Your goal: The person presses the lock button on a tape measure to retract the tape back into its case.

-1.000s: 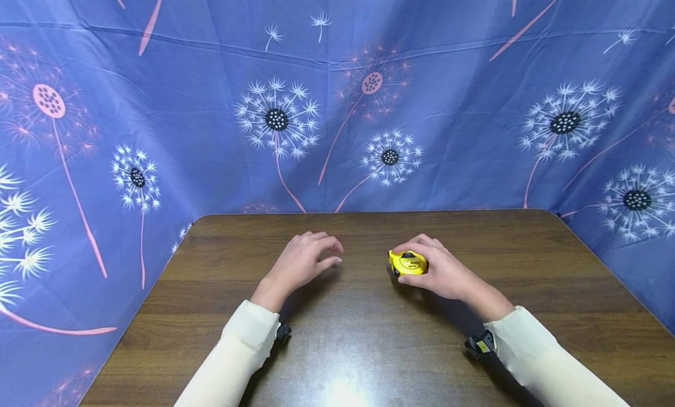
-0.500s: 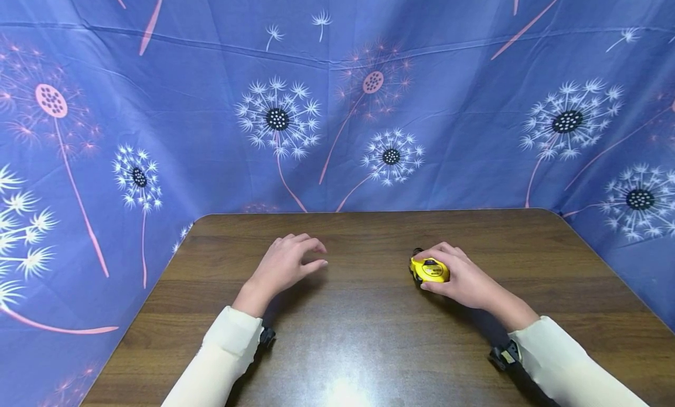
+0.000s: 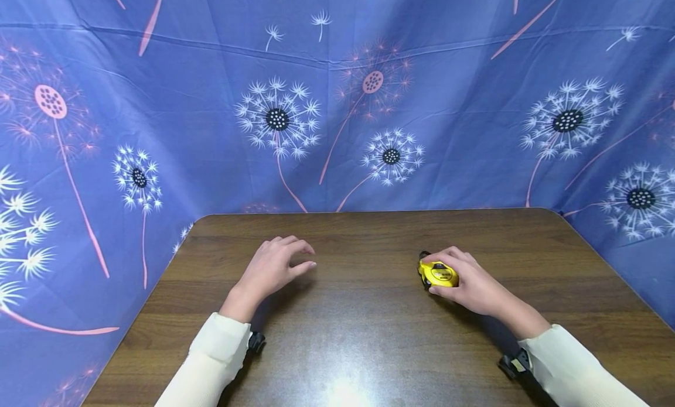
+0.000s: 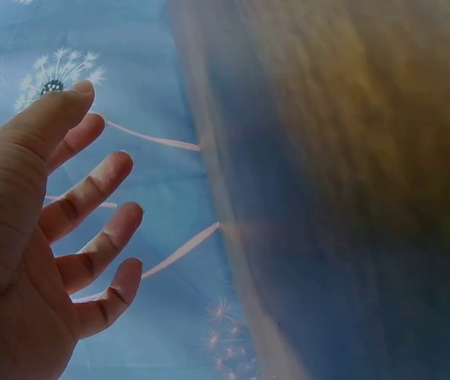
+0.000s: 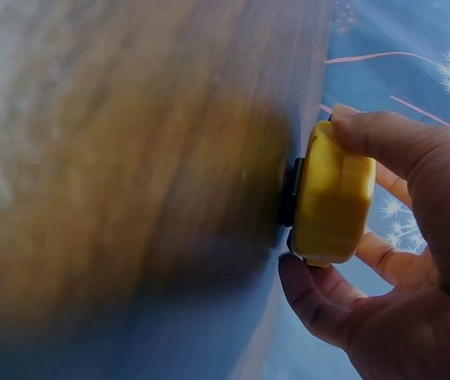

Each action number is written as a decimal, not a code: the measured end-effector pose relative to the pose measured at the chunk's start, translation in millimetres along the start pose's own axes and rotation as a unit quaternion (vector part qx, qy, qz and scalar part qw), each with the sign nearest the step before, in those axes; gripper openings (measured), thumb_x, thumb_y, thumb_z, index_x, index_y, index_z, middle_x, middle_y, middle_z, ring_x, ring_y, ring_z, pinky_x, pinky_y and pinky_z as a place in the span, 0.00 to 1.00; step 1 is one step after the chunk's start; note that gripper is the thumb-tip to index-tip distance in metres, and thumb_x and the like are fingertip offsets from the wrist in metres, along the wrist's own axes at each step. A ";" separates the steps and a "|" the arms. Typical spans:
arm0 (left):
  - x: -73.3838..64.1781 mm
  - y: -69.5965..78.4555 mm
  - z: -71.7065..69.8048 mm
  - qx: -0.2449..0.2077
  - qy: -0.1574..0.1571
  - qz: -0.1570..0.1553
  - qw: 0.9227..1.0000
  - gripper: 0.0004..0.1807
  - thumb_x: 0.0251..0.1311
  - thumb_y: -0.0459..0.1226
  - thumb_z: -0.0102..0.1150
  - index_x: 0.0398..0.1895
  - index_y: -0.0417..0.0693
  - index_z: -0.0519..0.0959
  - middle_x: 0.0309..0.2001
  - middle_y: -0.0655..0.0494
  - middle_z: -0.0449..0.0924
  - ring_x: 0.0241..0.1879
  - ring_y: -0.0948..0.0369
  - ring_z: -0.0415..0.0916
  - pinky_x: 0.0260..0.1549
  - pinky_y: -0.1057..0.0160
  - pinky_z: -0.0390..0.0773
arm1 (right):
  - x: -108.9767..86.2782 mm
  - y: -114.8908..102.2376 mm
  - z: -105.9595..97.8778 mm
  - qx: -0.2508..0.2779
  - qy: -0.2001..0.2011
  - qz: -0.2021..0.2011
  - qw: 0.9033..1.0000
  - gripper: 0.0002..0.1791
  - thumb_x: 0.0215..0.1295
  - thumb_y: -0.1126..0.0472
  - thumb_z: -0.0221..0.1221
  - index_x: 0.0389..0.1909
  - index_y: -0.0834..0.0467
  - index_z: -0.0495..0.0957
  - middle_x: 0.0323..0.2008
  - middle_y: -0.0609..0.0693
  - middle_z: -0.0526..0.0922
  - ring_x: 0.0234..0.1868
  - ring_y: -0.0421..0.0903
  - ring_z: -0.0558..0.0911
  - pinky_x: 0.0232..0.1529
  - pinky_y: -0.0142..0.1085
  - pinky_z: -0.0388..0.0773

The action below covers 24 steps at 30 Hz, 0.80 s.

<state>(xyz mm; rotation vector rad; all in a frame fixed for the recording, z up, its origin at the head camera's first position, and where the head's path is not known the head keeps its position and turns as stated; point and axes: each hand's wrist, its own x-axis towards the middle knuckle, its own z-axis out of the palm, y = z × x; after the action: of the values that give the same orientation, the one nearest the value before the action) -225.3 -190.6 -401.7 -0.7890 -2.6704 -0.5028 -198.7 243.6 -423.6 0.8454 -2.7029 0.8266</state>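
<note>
A yellow tape measure (image 3: 440,274) with black trim is pinched between the thumb and fingers of my right hand (image 3: 473,282), on the right half of the table. The right wrist view has its yellow casing (image 5: 335,198) side on, the thumb at one end and fingertips at the other. A black part sticks out from one face there. My left hand (image 3: 270,270) is over the left half of the table with loosely bent, parted fingers and holds nothing. In the left wrist view this hand (image 4: 58,214) has its palm side showing, with nothing against it.
Both hands are above a brown wood-grain table (image 3: 358,325), which has rounded far corners. Behind and beside it hangs a blue cloth (image 3: 211,102) printed with dandelions. A black wrist camera (image 3: 514,365) shows by the right cuff, and another dark one (image 3: 256,341) by the left.
The right hand has carried the tape measure to the right and slightly nearer. The left hand has moved left, so the two hands are farther apart. The right hand's pinch looks unchanged.
</note>
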 end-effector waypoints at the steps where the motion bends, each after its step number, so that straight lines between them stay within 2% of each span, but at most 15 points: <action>1: -0.4 -0.3 -0.2 -0.001 0.000 -0.001 1.000 0.13 0.61 0.49 0.73 0.46 0.59 0.86 0.45 0.64 0.85 0.44 0.55 0.80 0.43 0.48 0.75 | -0.5 0.3 -0.3 -0.002 0.001 0.001 1.000 0.31 0.56 0.59 0.78 0.61 0.48 0.79 0.53 0.48 0.77 0.51 0.53 0.74 0.47 0.51 0.71; 6: -2.2 -1.8 -0.9 -0.002 0.001 -0.004 1.000 0.13 0.62 0.50 0.73 0.46 0.59 0.86 0.45 0.65 0.85 0.43 0.55 0.80 0.43 0.49 0.75 | -2.4 1.2 -1.7 -0.010 -0.009 0.010 1.000 0.32 0.56 0.58 0.78 0.62 0.48 0.78 0.54 0.48 0.77 0.52 0.54 0.74 0.48 0.52 0.71; 14: -6.5 -4.1 -0.2 0.000 0.003 -0.008 1.000 0.12 0.62 0.49 0.73 0.45 0.59 0.86 0.45 0.64 0.86 0.44 0.55 0.81 0.42 0.49 0.76 | -0.8 -4.9 -7.0 -0.018 -0.044 0.042 0.998 0.36 0.58 0.55 0.77 0.66 0.48 0.74 0.57 0.54 0.76 0.55 0.60 0.75 0.48 0.60 0.73; 24: -7.3 -4.8 0.0 -0.004 0.002 -0.011 1.000 0.12 0.62 0.49 0.73 0.45 0.59 0.86 0.44 0.62 0.86 0.44 0.55 0.81 0.44 0.48 0.76 | -0.8 -4.4 -7.3 -0.014 -0.062 0.055 0.996 0.38 0.58 0.57 0.77 0.68 0.50 0.72 0.58 0.56 0.76 0.55 0.61 0.75 0.49 0.61 0.74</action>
<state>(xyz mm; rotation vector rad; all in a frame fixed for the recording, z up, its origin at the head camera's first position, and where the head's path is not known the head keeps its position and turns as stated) -222.2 -197.8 -405.7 -0.7592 -2.6774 -0.5199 -195.4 245.1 -415.8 0.7708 -2.8860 0.7797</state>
